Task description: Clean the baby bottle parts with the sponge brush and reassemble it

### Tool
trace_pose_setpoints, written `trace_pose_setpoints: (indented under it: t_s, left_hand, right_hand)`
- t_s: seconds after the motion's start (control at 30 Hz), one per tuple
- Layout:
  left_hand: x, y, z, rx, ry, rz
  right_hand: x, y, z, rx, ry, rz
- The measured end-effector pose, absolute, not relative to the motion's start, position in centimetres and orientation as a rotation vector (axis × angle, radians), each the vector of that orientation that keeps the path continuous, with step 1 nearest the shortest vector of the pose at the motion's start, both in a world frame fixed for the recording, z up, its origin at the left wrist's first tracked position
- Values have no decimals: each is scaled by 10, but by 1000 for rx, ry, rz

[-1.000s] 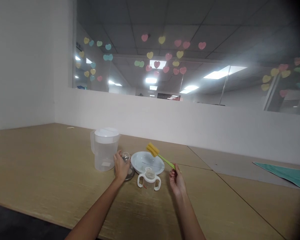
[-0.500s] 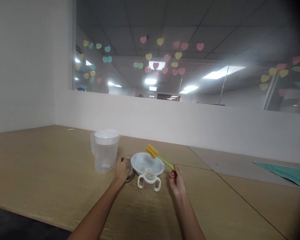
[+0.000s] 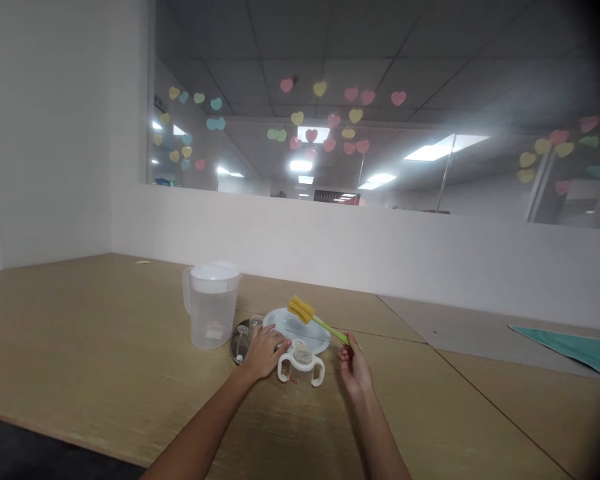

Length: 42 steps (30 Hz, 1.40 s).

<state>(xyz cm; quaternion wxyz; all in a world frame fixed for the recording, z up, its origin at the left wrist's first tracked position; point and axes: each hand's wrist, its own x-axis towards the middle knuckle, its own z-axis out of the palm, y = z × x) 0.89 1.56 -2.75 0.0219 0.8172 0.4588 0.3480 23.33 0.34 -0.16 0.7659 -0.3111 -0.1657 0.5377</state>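
In my right hand (image 3: 355,370) is a bottle brush (image 3: 330,327) with a green handle and a yellow sponge head, raised over the white bowl (image 3: 323,343). My left hand (image 3: 267,350) reaches toward the baby bottle (image 3: 300,370), fingers stretched out near its neck. That bottle is clear, stands upright with its mouth uncovered, and has a white two-handled collar. Left of the bowl, a round metal tray (image 3: 235,343) carries a straw piece (image 3: 241,341) and a clear cap (image 3: 255,323). My left hand and wrist partly cover the tray.
A clear plastic pitcher (image 3: 213,313) with a white lid stands left of the tray. On the right of the wooden table (image 3: 105,373) lies a green cloth (image 3: 575,347). Behind the table rises a white wall (image 3: 310,247) below a window with heart stickers.
My left hand has left the tray and moved right toward the bottle, uncovering the straw piece and cap. The brush head has shifted slightly left and down in my right hand.
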Motion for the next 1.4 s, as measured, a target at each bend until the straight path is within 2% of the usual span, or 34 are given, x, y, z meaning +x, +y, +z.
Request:
trace_pose_setpoints:
  t_s: [0.3, 0.53, 0.63, 0.83, 1.1, 1.4]
  left_hand:
    - [13, 15, -17, 2552, 1437, 1180]
    - [5, 20, -14, 2057, 1313, 1795]
    - [6, 21, -14, 1866, 1179, 1906]
    - [7, 24, -19, 1715, 1169, 1880]
    - [-11, 32, -24, 1723, 1697, 1683]
    - [-21, 39, -34, 1709, 1858, 1490]
  right_hand:
    - [234, 4, -3, -697, -389, 1161]
    - [232, 4, -2, -716, -416, 1139]
    - [227, 1, -2, -816, -558, 1064]
    - [227, 2, -6, -917, -587, 852]
    - [225, 1, -6, -1033, -587, 622]
    - [228, 4, -9, -1079, -514, 507]
